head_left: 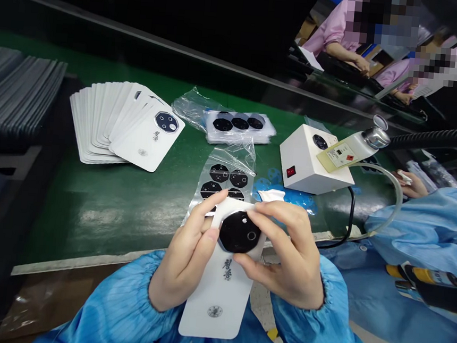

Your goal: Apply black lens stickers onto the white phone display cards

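Note:
In front of my body is a white phone back cover (218,293), held upright with dark printed characters and a round emblem on its face. My left hand (185,256) is closed on its upper left edge, thumb in front. A glossy black octagonal camera lens cover (239,234) sits over the top of the back cover. My right hand (289,251) pinches the lens cover, fingers at its upper right rim and thumb at its lower edge. Behind the fingers lies a clear sheet with several black lens pieces (219,173), partly hidden by my left hand.
A fanned stack of white back covers (147,137) lies left. Bagged lens pieces (240,132) lie behind. A white box (313,163) with a red switch carries a pump bottle (348,152). Racked panels (23,89) stand far left. A co-worker's blue sleeve (429,210) is at right.

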The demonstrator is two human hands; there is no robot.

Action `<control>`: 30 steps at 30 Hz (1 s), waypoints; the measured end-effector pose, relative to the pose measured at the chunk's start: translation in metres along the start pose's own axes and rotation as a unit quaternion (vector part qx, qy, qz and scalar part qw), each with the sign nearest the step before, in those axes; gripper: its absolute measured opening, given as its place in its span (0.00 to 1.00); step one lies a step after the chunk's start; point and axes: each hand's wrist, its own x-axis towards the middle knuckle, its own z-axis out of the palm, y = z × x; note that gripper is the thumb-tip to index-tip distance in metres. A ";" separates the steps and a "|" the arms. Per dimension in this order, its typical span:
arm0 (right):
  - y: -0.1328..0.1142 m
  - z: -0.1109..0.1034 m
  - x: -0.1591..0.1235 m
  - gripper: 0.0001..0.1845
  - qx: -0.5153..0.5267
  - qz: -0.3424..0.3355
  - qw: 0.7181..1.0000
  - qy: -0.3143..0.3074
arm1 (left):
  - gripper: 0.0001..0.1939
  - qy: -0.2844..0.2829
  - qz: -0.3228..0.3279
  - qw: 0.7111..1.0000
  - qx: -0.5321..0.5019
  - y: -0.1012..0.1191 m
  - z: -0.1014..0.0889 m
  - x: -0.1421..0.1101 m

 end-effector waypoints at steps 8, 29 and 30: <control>-0.001 0.000 -0.002 0.25 -0.003 -0.003 1.000 -0.011 | 0.21 -0.025 -0.007 1.000 0.008 -0.002 -0.002 0.000; -0.002 -0.005 -0.002 0.24 0.000 -0.004 1.000 -0.030 | 0.21 -0.075 0.050 0.995 0.052 -0.010 -0.007 -0.001; -0.003 -0.005 -0.002 0.24 0.000 -0.004 1.000 -0.030 | 0.21 -0.074 0.050 0.995 0.054 -0.010 -0.007 -0.001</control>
